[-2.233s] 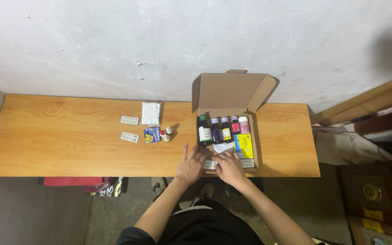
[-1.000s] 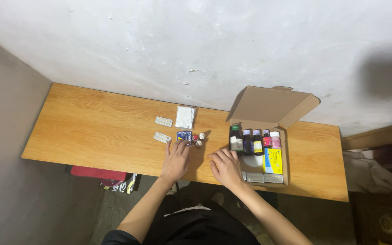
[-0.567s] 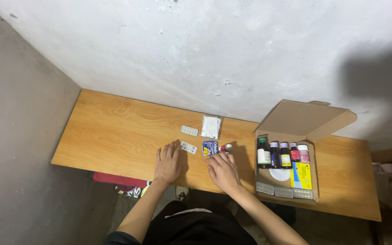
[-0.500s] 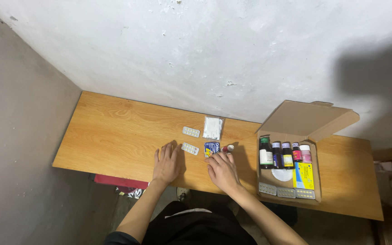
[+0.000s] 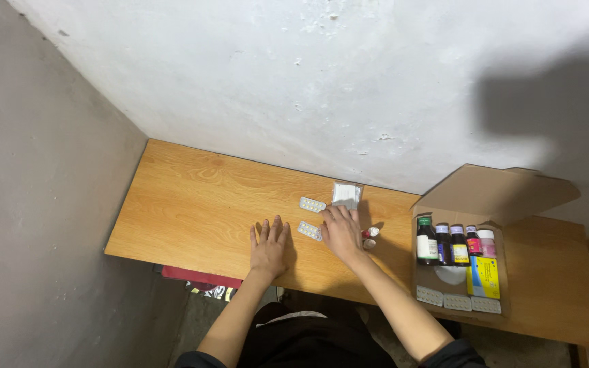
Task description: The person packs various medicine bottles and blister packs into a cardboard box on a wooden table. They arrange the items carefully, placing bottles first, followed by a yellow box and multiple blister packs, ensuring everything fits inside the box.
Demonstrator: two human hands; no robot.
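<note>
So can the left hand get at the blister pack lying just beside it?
Probably yes. The left hand rests flat on the table, and the nearer blister pack lies just to its right with bare wood between. The right hand touches the pack's far end and may crowd it.

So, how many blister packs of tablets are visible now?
5. Two lie on the table: one beside the white packet, one between the left hand and right hand. Three line the cardboard box's near edge. Others may be hidden.
</note>
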